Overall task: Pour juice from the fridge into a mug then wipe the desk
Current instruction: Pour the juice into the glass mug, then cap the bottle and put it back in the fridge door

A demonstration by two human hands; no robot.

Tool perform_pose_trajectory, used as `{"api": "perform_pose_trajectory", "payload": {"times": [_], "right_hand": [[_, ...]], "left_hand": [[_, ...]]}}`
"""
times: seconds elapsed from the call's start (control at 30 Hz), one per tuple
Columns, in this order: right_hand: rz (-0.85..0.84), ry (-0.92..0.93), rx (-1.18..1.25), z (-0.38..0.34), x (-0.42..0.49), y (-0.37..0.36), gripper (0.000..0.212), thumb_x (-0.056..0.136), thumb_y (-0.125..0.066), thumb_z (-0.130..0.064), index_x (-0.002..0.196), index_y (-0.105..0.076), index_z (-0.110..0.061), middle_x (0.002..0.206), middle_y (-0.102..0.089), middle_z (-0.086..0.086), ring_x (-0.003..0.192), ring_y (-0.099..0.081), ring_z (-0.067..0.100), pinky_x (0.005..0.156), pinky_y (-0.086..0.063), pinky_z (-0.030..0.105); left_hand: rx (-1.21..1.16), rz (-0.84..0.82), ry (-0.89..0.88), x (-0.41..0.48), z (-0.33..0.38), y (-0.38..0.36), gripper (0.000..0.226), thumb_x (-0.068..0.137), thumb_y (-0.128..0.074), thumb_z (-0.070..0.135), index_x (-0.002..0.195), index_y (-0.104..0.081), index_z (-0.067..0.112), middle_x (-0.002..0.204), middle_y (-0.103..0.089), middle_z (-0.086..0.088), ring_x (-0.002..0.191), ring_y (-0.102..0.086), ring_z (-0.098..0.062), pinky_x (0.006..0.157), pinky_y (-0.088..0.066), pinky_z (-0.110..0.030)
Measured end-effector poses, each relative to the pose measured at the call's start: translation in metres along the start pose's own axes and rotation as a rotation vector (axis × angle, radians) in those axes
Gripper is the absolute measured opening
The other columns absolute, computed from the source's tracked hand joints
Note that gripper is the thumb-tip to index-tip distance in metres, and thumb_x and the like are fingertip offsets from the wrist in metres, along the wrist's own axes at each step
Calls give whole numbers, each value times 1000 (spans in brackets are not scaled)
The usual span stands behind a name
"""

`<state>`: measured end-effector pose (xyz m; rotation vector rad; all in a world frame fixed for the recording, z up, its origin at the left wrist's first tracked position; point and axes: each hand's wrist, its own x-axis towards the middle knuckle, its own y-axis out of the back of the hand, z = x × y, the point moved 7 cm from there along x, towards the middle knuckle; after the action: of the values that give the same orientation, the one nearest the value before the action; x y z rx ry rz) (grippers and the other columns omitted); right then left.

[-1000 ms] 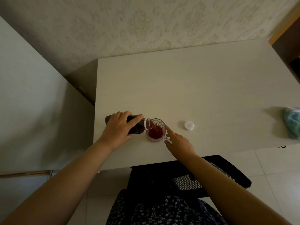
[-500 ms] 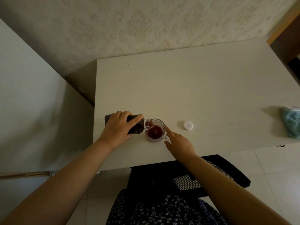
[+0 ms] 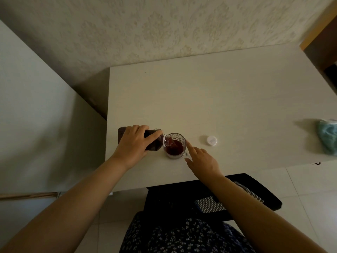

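Observation:
A dark juice bottle lies tipped almost flat over the desk, its open mouth over the rim of a clear glass mug. Red juice runs into the mug, which holds a dark red pool. My left hand grips the bottle round its body from above. My right hand holds the mug at its handle, index finger stretched along the mug's right side. The bottle's white cap lies on the desk just right of the mug.
A crumpled teal cloth lies at the desk's right end. A black mesh chair stands under the near edge, by my lap. A tall pale surface rises close to the desk's left side. Patterned wall behind.
Both hands stay in place while the pour goes on. The juice in the mug has risen slightly.

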<state>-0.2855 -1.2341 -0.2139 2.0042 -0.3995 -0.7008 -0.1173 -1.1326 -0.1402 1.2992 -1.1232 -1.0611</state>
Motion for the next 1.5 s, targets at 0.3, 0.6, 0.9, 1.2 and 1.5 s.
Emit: {"api": "perform_pose_trajectory", "payload": {"times": [0.3,0.6,0.9,1.2,1.5], "right_hand": [[14,2,-7,1,-1,0,65,97,-40,-35,149,-3,-25,134,-50,0,118,-46,21,88,-46,35],[15,25,12,3,-5,2,66,95,-43,-38,149,-7,-27,135,-49,-1,118,-46,21,90,-46,36],[76,-29,-119,36,5,25,58,92,-47,-25,145,-24,-23,145,-37,1,131,-34,23,103,-37,36],[5,-180,-206,78,32,16,50,96,-44,-21,143,-28,-19,148,-31,7,129,-33,29,104,-37,39],[106,-112,-195,66,33,19,40,93,-49,-10,133,-46,-11,134,-48,13,118,-43,33,96,-45,42]], "left_hand": [[12,35,-7,1,3,4,86,58,-84,12,132,-43,25,109,-58,-17,93,-57,-34,81,-48,-50],[-181,2,105,-3,-9,-7,86,66,-81,19,138,-36,31,119,-52,-12,105,-51,-31,83,-49,-46],[-723,166,306,-15,-17,-20,77,74,-79,27,138,-36,30,124,-51,2,112,-46,-11,93,-41,-27],[-1149,302,499,-35,-12,-35,73,71,-80,18,129,-41,39,128,-52,18,120,-49,0,101,-40,-20],[-1191,295,504,-43,-16,-42,72,72,-79,21,133,-42,22,131,-51,10,123,-49,-7,106,-41,-35]]}}
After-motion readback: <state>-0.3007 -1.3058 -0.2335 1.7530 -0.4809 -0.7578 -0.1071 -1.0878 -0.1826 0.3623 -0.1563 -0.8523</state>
